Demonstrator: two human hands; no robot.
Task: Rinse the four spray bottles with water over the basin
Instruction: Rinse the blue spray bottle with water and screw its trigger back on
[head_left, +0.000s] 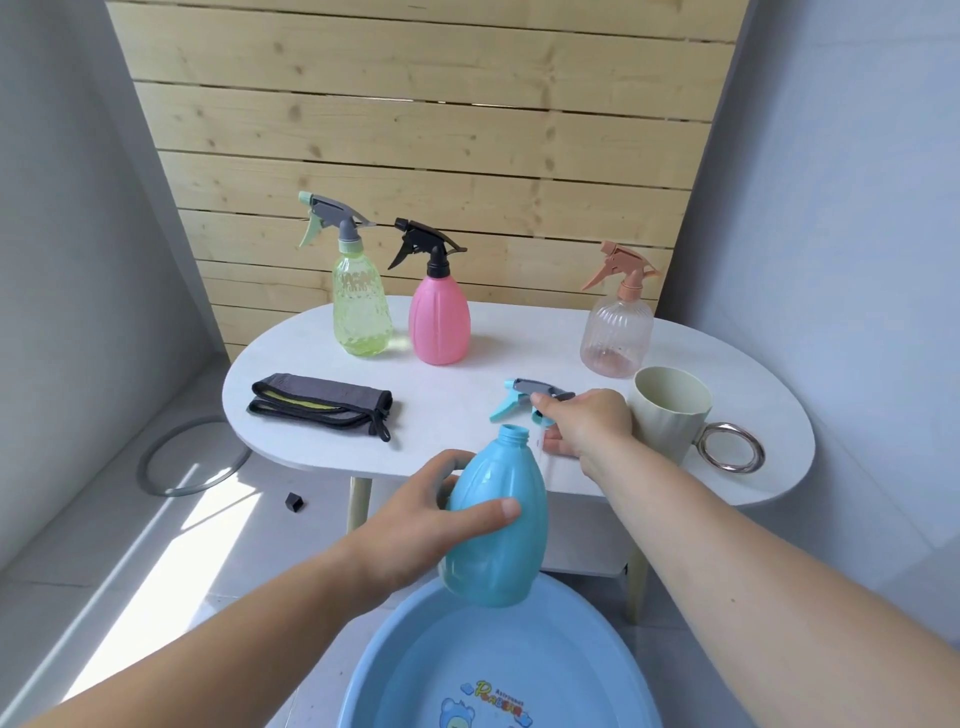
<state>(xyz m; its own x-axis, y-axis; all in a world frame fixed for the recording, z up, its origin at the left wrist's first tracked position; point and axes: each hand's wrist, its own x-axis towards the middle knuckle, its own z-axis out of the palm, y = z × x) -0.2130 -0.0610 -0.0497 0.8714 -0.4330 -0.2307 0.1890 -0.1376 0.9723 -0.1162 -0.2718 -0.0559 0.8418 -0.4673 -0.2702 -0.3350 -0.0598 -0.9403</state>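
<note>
Now gripping uncapped blue bottle (496, 525) in left hand (431, 514), lower centre, above basin (410, 649); pinching its spray head (530, 397) in right hand (587, 428), mid-frame. Probably light, stiff, slippery when wet: best held round ribbed belly.

The white oval table (467, 374) carries three upright spray bottles along its far side: a green bottle (361, 306) at 11 o'clock, a pink bottle (440, 322) just beside it at 12, and a clear peach-topped bottle (616, 332) at 2. A folded grey cloth (322, 408) lies at 9, and a cream cup (667, 415) stands at 3.
</note>
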